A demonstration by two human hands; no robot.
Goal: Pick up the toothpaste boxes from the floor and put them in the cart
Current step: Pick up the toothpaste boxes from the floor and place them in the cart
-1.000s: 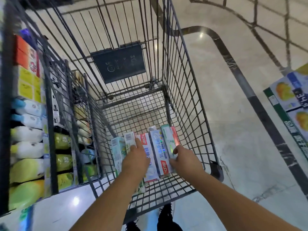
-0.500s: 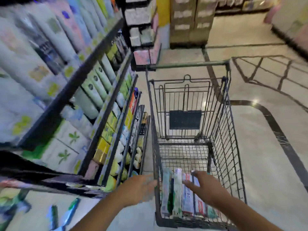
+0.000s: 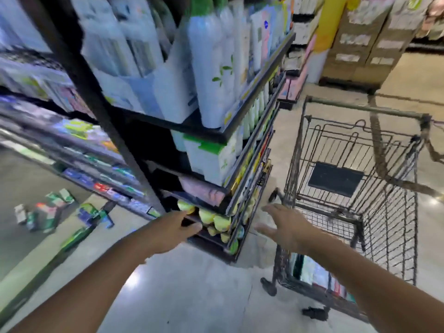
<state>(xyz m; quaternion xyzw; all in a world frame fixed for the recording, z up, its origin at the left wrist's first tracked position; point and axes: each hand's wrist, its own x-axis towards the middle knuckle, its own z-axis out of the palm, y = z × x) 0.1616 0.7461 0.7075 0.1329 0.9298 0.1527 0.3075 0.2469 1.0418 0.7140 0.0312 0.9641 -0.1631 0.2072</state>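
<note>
**Both hands empty beside cart, boxes split between cart and floor**

Frame is motion-blurred. Landmark: the wire cart [image 3: 355,188], a dark metal grid basket with a thin tubular handle bar at its far end and a flat dark rectangular panel on its far wall; two black caster wheels show at its near corners. Toothpaste boxes in the cart [image 3: 312,272] lie flat in a row on the basket floor at its near end, long thin cardboard cartons, white, blue and red; roughly four or five, blur and the forearm block an exact count. Right hand [image 3: 283,227] hovers just left of the cart's near left corner, fingers spread wide, palm down, holding nothing. Left hand [image 3: 175,227] is further left of the cart, in front of the shelf unit's bottom tier, fingers straight, empty. Toothpaste boxes on the floor [image 3: 48,212] lie scattered well to the left of the cart, green, white and red cartons; count not readable. Shelf unit [image 3: 240,131] stands just left of the cart: black metal tiers holding smooth white plastic bottles above, rounded yellow-green packs at the bottom. Floor [image 3: 192,296] is glossy pale stone. Brown stacked cartons [image 3: 360,39] stand beyond the cart.
</note>
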